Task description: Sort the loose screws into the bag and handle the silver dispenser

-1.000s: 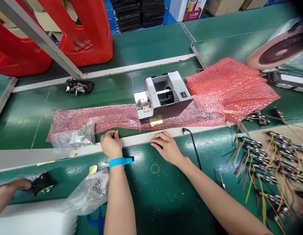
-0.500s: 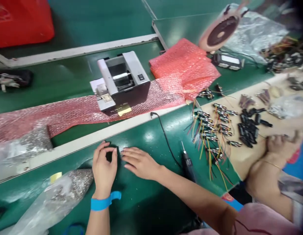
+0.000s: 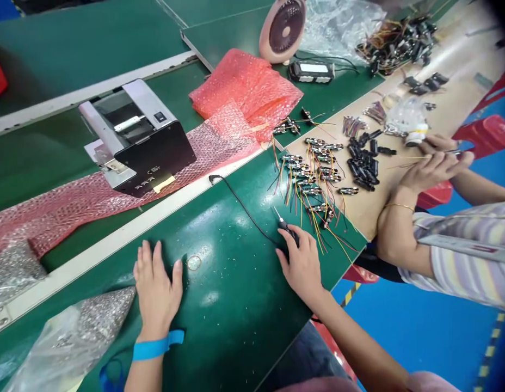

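Note:
My left hand (image 3: 158, 288) lies flat on the green table (image 3: 228, 305), fingers spread and holding nothing, with a blue band around its wrist. Just right of its thumb is a thin rubber band (image 3: 194, 263). My right hand (image 3: 303, 267) has its fingers wrapped round the black handle of a screwdriver (image 3: 284, 224), whose metal tip points up and left; the lower handle is hidden under the palm. A black cable (image 3: 246, 211) runs from an angled plug toward that hand. Left of my left hand rests a clear bag of small metal parts (image 3: 105, 313).
A black-and-white machine (image 3: 154, 158) stands on pink bubble wrap (image 3: 220, 147). Wired metal connectors (image 3: 309, 174) and black plastic parts (image 3: 362, 163) lie to the right. A co-worker's hands (image 3: 436, 163) work there. A fan (image 3: 283, 32) stands behind.
My hands, close together before, have parted. The left has opened flat on the table; the right has moved right and taken hold of the screwdriver. The view has swung right.

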The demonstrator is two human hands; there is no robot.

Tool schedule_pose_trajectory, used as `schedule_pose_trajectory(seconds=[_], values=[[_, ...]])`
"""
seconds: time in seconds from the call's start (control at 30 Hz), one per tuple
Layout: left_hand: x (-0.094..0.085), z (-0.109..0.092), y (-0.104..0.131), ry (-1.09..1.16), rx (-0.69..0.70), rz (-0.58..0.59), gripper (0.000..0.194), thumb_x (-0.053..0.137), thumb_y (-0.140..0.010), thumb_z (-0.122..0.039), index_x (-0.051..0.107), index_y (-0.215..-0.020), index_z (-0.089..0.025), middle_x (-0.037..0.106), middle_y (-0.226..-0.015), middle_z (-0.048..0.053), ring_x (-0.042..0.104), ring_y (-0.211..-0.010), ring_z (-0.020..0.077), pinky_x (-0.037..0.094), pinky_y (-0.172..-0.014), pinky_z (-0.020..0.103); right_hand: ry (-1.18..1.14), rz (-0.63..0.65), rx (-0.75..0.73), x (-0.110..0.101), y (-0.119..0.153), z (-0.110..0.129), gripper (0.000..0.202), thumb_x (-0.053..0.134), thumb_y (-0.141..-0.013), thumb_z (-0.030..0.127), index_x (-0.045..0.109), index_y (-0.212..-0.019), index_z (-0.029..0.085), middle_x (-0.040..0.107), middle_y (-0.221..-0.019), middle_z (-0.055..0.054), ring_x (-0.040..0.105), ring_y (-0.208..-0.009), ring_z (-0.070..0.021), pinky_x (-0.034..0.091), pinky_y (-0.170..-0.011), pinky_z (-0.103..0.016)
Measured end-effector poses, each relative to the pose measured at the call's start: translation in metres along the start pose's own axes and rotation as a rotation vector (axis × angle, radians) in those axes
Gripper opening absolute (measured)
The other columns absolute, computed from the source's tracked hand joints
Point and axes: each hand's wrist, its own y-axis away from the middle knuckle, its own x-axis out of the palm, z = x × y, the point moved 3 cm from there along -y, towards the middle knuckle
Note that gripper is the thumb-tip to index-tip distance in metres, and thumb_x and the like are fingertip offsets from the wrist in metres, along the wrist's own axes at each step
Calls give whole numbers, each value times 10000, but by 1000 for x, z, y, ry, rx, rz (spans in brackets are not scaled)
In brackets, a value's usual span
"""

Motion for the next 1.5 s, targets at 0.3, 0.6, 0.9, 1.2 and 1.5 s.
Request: schedule_pose_trajectory(seconds=[0.3, 0.6, 0.9, 1.2, 1.5], values=[[20, -13, -15, 27, 416, 213, 518, 261, -960, -324, 274, -1434, -116, 298, -1495, 105, 217, -1405, 194, 228, -1153, 402, -225, -78, -173, 11, -9, 18, 366, 370, -915, 145, 472, -1266, 156, 467, -1332, -131, 397, -1269, -242, 362, -1078, -456], [7, -9, 39, -37, 376, 244, 555, 342, -954, -308, 188, -1462, -145, 266, -1510, 85, 199, -1411, 205, 258, -1147, 427, -292, 106, -320, 53, 0, 71, 431, 379, -961, 294, 409, -1337, 85, 362, -1450, -140, 264, -1375, -256, 317, -1111, -482], [2, -5, 81, 133, 197, 187, 522, 366, -950, -259, 220, -1446, -195, 281, -1504, 54, 232, -1398, 172, 268, -1148, 390, -374, 187, -593, 55, -13, 125, 143, 563, -879, 200, 658, -984, 184, 599, -1024, -73, 498, -959, -219, 459, -859, -381], [6, -8, 49, -27, 166, 130, 616, 393, -929, -410, 246, -1435, -91, 207, -1526, 121, 139, -1424, 229, 194, -1166, 445, -483, 44, -564, 36, -74, 117, 100, 555, -893, 231, 619, -845, 171, 578, -936, -70, 488, -917, -208, 440, -846, -357], [32, -53, -16, 9, 463, 235, 637, 325, -941, -456, 262, -1431, -54, 219, -1519, 130, 165, -1419, 223, 213, -1168, 411, -462, -118, -196, 53, -49, 49, 310, 373, -961, 299, 560, -1167, 160, 577, -1246, -116, 481, -1216, -224, 378, -1060, -458]])
